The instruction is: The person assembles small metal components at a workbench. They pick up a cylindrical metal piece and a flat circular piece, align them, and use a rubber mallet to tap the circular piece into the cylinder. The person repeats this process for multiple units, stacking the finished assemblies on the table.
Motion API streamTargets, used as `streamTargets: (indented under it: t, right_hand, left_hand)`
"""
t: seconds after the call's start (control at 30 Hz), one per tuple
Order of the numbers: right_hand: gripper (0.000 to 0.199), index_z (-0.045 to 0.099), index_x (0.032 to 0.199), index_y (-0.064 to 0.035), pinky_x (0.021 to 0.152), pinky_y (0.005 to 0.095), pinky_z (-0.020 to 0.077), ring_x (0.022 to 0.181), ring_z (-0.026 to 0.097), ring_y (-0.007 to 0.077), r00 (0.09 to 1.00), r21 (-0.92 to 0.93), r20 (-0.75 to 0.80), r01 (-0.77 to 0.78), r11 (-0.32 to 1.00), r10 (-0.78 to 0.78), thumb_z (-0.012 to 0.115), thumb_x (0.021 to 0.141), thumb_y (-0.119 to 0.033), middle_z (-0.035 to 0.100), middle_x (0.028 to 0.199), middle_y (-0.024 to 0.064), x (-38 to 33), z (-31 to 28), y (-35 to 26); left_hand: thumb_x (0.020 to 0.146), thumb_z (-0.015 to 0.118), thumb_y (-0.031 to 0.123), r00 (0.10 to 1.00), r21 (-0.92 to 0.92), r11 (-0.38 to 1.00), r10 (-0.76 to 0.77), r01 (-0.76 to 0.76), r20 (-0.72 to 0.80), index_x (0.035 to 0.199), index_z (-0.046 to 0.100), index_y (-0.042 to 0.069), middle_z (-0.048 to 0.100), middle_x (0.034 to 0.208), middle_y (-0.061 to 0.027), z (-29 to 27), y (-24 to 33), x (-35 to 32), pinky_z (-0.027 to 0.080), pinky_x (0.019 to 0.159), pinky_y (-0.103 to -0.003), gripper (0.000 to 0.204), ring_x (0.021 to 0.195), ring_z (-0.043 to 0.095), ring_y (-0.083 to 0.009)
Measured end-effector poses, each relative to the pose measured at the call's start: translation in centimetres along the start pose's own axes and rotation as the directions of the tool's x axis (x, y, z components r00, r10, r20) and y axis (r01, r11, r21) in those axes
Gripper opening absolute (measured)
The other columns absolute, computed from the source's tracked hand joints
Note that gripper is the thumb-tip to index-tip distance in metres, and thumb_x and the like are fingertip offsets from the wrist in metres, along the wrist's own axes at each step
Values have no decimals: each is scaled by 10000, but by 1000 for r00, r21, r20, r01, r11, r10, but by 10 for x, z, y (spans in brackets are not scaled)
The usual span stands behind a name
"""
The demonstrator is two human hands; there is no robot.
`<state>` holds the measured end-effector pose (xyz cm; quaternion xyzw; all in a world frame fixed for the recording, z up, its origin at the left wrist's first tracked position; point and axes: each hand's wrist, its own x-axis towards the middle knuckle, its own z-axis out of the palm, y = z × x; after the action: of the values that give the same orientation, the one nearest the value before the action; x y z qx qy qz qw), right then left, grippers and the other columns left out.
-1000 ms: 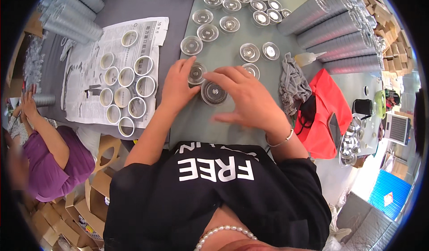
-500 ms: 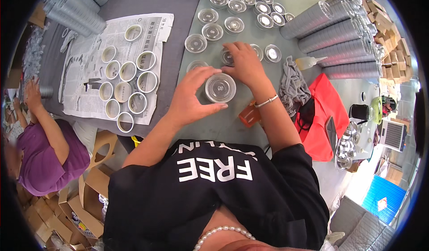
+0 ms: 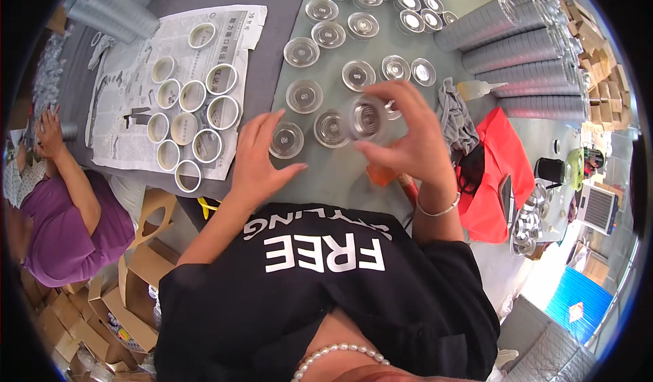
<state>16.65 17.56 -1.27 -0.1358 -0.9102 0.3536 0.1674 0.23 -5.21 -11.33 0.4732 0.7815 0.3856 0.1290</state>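
Note:
My right hand [image 3: 416, 140] grips a clear round dish [image 3: 368, 118] between thumb and fingers, raised above the table and slightly blurred. Just left of it, another clear dish [image 3: 330, 129] rests on the table, partly overlapped by the held one. My left hand [image 3: 260, 156] is open, fingers and thumb apart, beside a clear dish [image 3: 286, 140]; whether it touches the rim I cannot tell. More clear dishes, such as one at the table's middle [image 3: 304, 96], lie spread farther back, some with white discs in them.
White-rimmed round rings [image 3: 183, 129] stand on newspaper [image 3: 115, 137] at left. Tall stacks of grey round pieces [image 3: 524, 72] rise at right, near a squeeze bottle [image 3: 476, 89], grey cloth [image 3: 457, 120] and red bag [image 3: 500, 178]. An orange object [image 3: 381, 174] lies by my right wrist. A co-worker [image 3: 75, 225] sits at left.
My left hand has moved left and no longer frames a dish. My right hand has come back toward me and right, now holding a clear dish. The view has shifted slightly.

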Motion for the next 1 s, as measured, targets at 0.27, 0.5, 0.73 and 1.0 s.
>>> streamTargets:
  t: [0.27, 0.5, 0.73, 1.0]
  right_hand:
    - [670, 639, 1250, -48, 1013, 454, 499, 1182, 608, 365, 963, -413, 206, -78, 907, 176, 910, 669, -244, 643, 1218, 150, -37, 29, 41]
    - [743, 605, 1357, -54, 1063, 462, 474, 1247, 584, 368, 995, -139, 10, -97, 986, 99, 913, 720, -281, 615, 1346, 175, -30, 33, 28]
    - [827, 542, 1432, -24, 1092, 473, 469, 1284, 566, 388, 992, -300, 126, 69, 952, -32, 903, 734, -282, 579, 1421, 176, -9, 69, 32]
    - [821, 537, 1452, -41, 1026, 441, 523, 1191, 633, 383, 987, 322, 129, 53, 945, -100, 883, 725, -199, 630, 1344, 173, -24, 45, -27]
  left_hand:
    - [639, 941, 284, 966, -66, 963, 259, -260, -20, 1409, 592, 74, 573, 1386, -140, 42, 22, 47, 426, 1112, -489, 871, 1274, 543, -386]
    - [759, 880, 111, 987, -503, 850, 113, -155, -114, 1436, 518, -21, 539, 1359, -116, -9, 28, 24, 479, 1065, -349, 779, 1235, 590, -206]
    - [838, 873, 185, 959, -885, 395, -228, 248, 167, 1441, 521, -5, 586, 1334, -113, 1, 22, -15, 472, 1078, -357, 723, 1230, 597, -215]
    - [773, 906, 184, 988, -940, 315, -126, 129, 93, 1472, 483, 16, 506, 1405, -107, -6, 46, -12, 389, 1158, -403, 834, 1313, 523, -229]
